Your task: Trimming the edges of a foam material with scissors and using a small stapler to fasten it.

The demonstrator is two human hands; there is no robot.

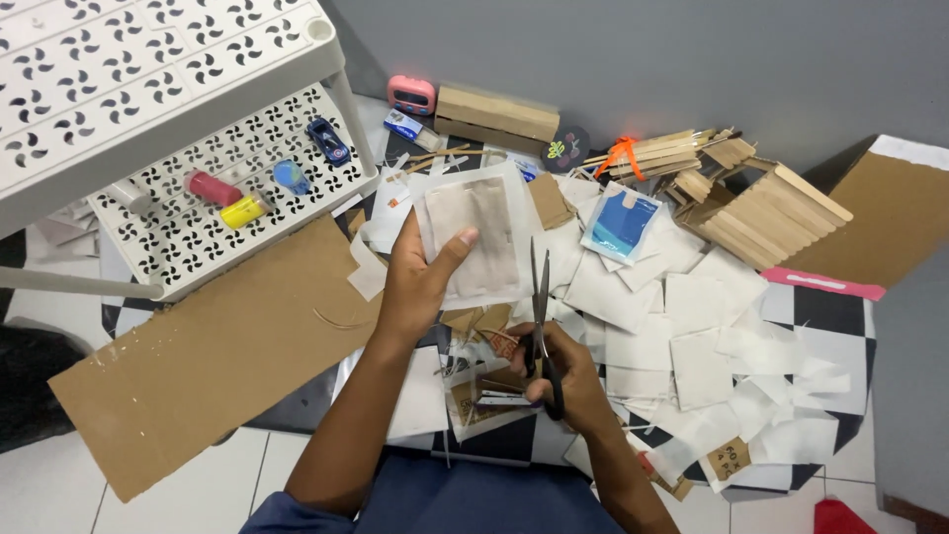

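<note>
My left hand (423,282) holds up a flat white sachet (478,237) with a brownish panel, thumb pressed on its front. My right hand (560,374) grips the black handles of a pair of scissors (541,297). The blades point up and away from me, close together, right beside the sachet's right edge. Under both hands lies a heap of white paper sachets (692,346) and cut scraps on a black and white checkered mat (840,316).
A large cardboard sheet (208,356) lies at the left. A white perforated plastic shelf (178,119) holds small paint bottles and a toy car. A stick-built model house (761,213), stick bundles, a wooden box (497,117) and a blue sachet (621,222) sit by the grey wall.
</note>
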